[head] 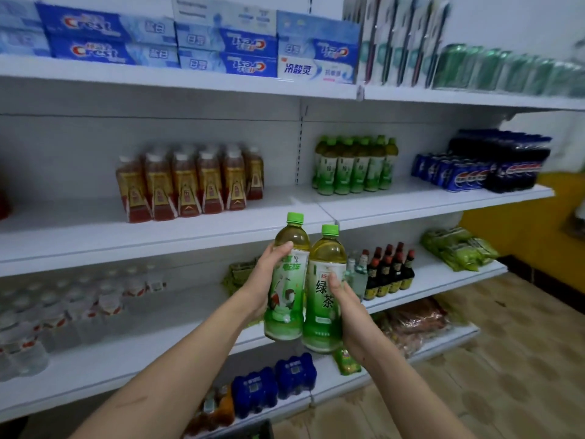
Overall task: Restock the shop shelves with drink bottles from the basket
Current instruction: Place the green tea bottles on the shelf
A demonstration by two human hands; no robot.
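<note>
White shop shelving (164, 239) fills the head view, tiers stocked by kind. Landmark: the group of green tea bottles (354, 166) on the middle tier, right of the upright divider. Above it, toothpaste boxes (110, 39); left of it, amber drink bottles (190, 185); right of it, blue cola cans (456, 172). Below and in front of the landmark, two matching green-capped bottles are held upright, side by side and touching. Left hand (269, 280), grip clenched around the left bottle (289, 280), thumb across its shoulder. Right hand (348, 312), grip grasping the right bottle (326, 293) from the side, labels facing out. Likely carried as a pair to save trips, bound for the bare shelf in front of the landmark. Basket not identifiable in view.
</note>
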